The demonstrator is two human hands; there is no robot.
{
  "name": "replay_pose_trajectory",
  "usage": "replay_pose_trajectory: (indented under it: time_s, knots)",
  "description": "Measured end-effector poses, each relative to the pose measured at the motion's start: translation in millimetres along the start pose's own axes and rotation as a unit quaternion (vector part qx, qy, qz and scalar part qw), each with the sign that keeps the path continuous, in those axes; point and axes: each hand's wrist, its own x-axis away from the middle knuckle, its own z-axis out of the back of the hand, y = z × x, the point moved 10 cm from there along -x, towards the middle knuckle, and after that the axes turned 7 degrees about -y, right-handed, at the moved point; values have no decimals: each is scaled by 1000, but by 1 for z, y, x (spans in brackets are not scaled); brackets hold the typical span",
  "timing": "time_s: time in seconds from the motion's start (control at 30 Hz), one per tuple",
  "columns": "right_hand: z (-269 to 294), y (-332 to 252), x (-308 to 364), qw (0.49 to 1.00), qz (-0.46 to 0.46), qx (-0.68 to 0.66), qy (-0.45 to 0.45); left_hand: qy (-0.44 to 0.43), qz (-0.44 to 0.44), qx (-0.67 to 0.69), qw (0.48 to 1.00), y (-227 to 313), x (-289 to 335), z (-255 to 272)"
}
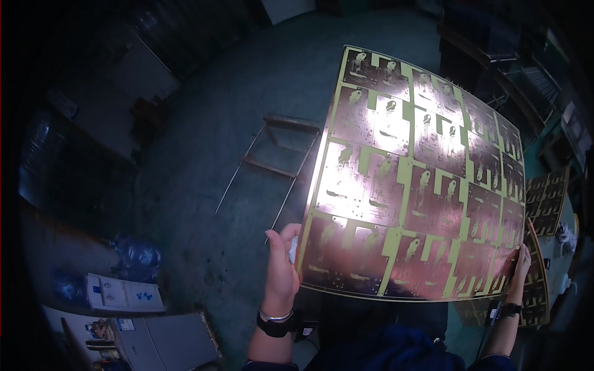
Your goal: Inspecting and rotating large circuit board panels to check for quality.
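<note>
A large printed circuit board panel (433,201), copper-coloured with yellow-green gaps between repeated board patterns, is held up tilted in front of me. Bright light glares off its left and upper parts. My left hand (283,266) grips its lower left edge, thumb pointing up, the other fingers mostly hidden behind the panel. Something small and white shows beside that thumb; I cannot make out what it is. At the lower right edge, my right hand (523,263) is closed on the same panel, its fingers partly hidden.
A metal frame with thin legs (272,164) stands on the dark green floor. Left are a blue water jug (136,256), a white dispenser-like unit (124,294) and a grey cabinet (164,343). More circuit board panels (547,201) stand at the right, near a pale table (566,272).
</note>
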Motion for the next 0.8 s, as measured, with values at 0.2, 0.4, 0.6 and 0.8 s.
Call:
replay_pose_trajectory:
  time_s: [0.2,0.4,0.6,0.8]
  knots:
    - [2,6,-3,1000,-6,2,-11,11,-18,-36,999,0,3,3]
    - [-4,11,-5,998,-4,-51,-21,22,-31,-31,999,1,8,1]
    - [-16,-19,3,996,7,-79,-28,52,-27,-38,998,0,15,6]
    - [-14,-23,1,995,14,-97,-23,85,-40,-52,994,1,21,8]
